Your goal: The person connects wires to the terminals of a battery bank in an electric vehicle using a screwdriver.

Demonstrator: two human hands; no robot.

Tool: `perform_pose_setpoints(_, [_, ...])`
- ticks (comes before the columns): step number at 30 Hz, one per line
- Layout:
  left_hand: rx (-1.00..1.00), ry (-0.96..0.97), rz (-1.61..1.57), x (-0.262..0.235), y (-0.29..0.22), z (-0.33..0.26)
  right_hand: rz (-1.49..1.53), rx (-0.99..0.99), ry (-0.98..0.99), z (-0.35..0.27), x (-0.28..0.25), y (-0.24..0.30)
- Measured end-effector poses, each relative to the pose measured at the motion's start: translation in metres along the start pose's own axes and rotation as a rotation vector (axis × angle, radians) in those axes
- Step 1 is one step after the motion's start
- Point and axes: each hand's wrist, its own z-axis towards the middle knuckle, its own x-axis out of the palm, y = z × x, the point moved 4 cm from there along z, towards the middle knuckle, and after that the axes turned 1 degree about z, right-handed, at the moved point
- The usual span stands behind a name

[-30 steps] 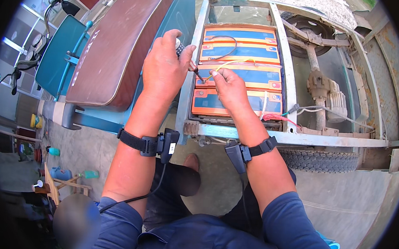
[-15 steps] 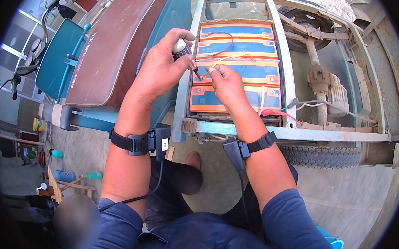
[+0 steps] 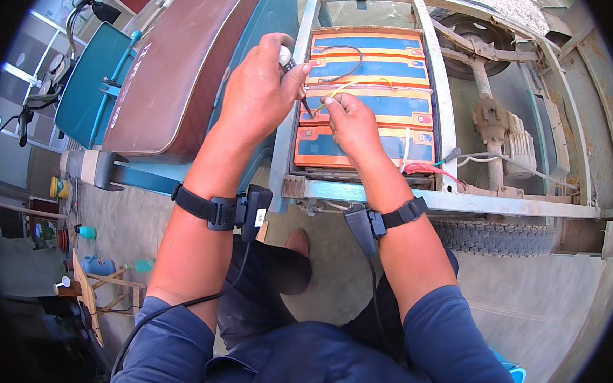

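Observation:
My left hand [image 3: 262, 87] is wrapped round a screwdriver with a white-ended dark handle [image 3: 285, 55]. Its thin shaft points down at the left-end terminal of an orange-and-blue battery [image 3: 392, 107]. Close beside the tip, my right hand [image 3: 356, 128] pinches the end of a yellow wire [image 3: 355, 83] between thumb and finger. That wire arches back over the batteries. Whether the tip sits in a screw is too small to tell. A black cable [image 3: 359, 58] loops across the two farther batteries, and a nearer battery [image 3: 316, 146] lies partly under my right wrist.
A pale blue metal frame [image 3: 362, 193] surrounds the batteries. White and red wires [image 3: 424, 168] run over its right side toward an axle with a motor [image 3: 518, 145]. A brown seat [image 3: 180, 78] stands at left, a tyre [image 3: 493, 238] below the frame.
My left hand has turned on the screwdriver, its fingers rolling over the handle. My right hand keeps its pinch on the yellow wire. The whole view has shifted slightly.

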Motion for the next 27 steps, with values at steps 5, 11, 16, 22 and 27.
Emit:
perform_pose_setpoints(5, [-0.061,0.125,-0.433,-0.003,0.010,-0.004,-0.014,0.074,0.040,-0.004,0.001,-0.001])
perform_pose_setpoints(11, [0.019,-0.067,0.101,-0.002,0.011,-0.005,0.101,0.043,0.008,-0.005,0.000,0.000])
perform_pose_setpoints(16, [0.067,-0.030,-0.252,0.001,0.026,-0.007,0.055,0.028,0.025,-0.004,0.003,-0.001])
perform_pose_setpoints(22, [-0.068,0.026,-0.070,-0.001,0.020,-0.002,0.013,0.046,0.029,-0.001,0.000,-0.002])
perform_pose_setpoints(27, [-0.041,0.115,-0.318,0.002,0.022,-0.003,0.035,0.058,0.030,-0.002,-0.001,-0.003])
